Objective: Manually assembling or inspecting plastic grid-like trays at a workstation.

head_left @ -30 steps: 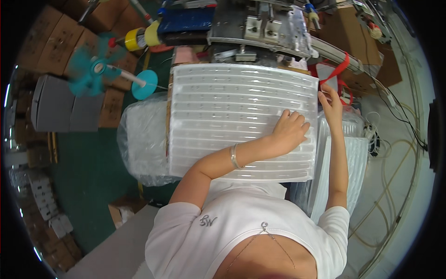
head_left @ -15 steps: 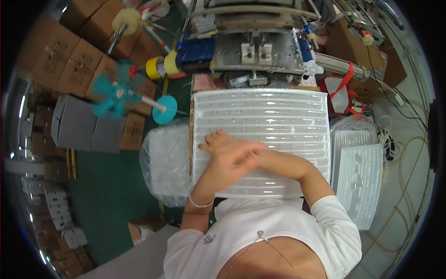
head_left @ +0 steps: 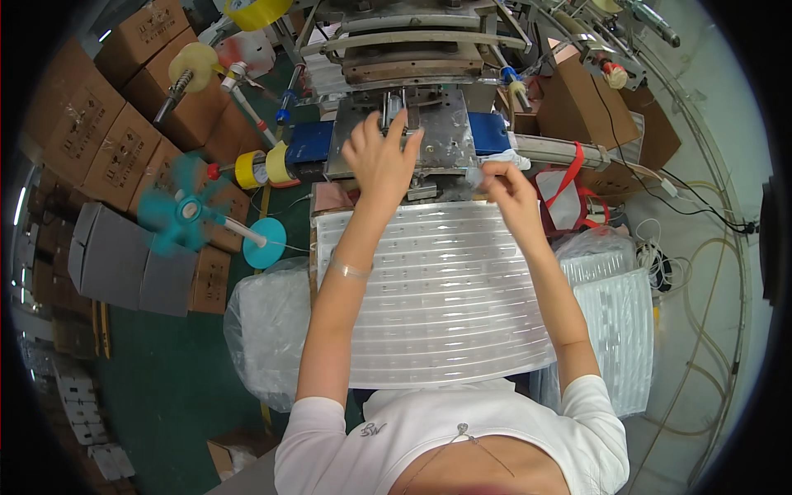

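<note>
My left hand [head_left: 381,163] reaches over the metal plate [head_left: 450,136] of the machine. Its fingers are apart at a small metal fixture [head_left: 394,106], which they partly cover; nothing held shows in them. My right hand [head_left: 513,196] is closed, fingers curled and pinched, at the plate's right front corner. Beside its fingertips is a small translucent bit [head_left: 474,176], too blurred to name; whether the fingers hold it is unclear. Below both hands lies a white ribbed plastic tray [head_left: 437,289], with rows of long grooves and small clear pieces in some of them.
A bagged stack [head_left: 272,330] stands left of the tray, with more ribbed trays [head_left: 610,338] at the right. A turquoise fan [head_left: 190,210] spins at the left near cardboard boxes [head_left: 124,157]. Yellow tape rolls [head_left: 250,169] and a red strap [head_left: 565,177] flank the machine.
My hands were crossed over the tray, the right one at its left side. Now they have separated and moved forward, the left to the fixture, the right to the plate's corner. The view has shifted.
</note>
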`<state>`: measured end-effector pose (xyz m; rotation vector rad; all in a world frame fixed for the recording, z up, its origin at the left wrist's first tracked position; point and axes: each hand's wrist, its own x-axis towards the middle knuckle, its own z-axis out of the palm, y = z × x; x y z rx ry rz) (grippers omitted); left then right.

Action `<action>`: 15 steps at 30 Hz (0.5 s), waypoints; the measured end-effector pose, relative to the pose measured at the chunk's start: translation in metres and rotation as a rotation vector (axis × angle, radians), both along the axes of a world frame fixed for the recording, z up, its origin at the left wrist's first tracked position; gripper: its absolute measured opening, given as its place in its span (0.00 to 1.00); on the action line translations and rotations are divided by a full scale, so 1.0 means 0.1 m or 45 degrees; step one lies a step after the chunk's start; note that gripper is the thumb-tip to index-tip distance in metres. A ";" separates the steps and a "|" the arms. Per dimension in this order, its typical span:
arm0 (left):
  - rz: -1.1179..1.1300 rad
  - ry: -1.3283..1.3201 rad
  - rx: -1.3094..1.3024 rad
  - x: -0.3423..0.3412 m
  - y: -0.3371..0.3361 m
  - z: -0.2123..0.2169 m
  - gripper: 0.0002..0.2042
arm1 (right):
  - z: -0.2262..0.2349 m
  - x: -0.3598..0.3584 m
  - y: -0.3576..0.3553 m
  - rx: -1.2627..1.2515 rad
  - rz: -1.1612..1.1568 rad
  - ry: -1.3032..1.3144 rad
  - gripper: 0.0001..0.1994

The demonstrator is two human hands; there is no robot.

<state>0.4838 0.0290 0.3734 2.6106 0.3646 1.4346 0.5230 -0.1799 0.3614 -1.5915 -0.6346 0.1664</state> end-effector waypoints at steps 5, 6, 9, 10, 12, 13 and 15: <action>-0.168 0.101 0.139 0.34 0.00 0.05 0.13 | 0.13 0.26 0.21 -0.029 -0.173 -0.449 0.11; -0.168 0.105 0.139 0.26 -0.01 0.07 0.13 | 0.19 0.25 0.32 -0.055 -0.237 -0.619 0.11; -0.313 -0.003 -0.511 -0.39 0.00 0.09 0.07 | 0.29 0.31 0.68 -0.222 -0.352 -0.991 0.10; -0.318 0.038 -0.792 -0.62 0.05 0.06 0.06 | 0.29 0.38 0.75 -0.369 -0.409 -1.211 0.10; -0.374 0.076 -1.120 -1.02 0.30 -0.21 0.06 | 0.26 0.55 0.85 -0.484 -0.435 -1.229 0.08; -0.385 0.106 -1.327 -1.27 0.43 -0.32 0.05 | 0.22 0.62 0.90 -0.593 -0.471 -1.259 0.07; -0.443 0.052 -1.375 -1.67 0.56 -0.49 0.05 | 0.16 0.78 0.94 -0.479 -0.551 -1.339 0.07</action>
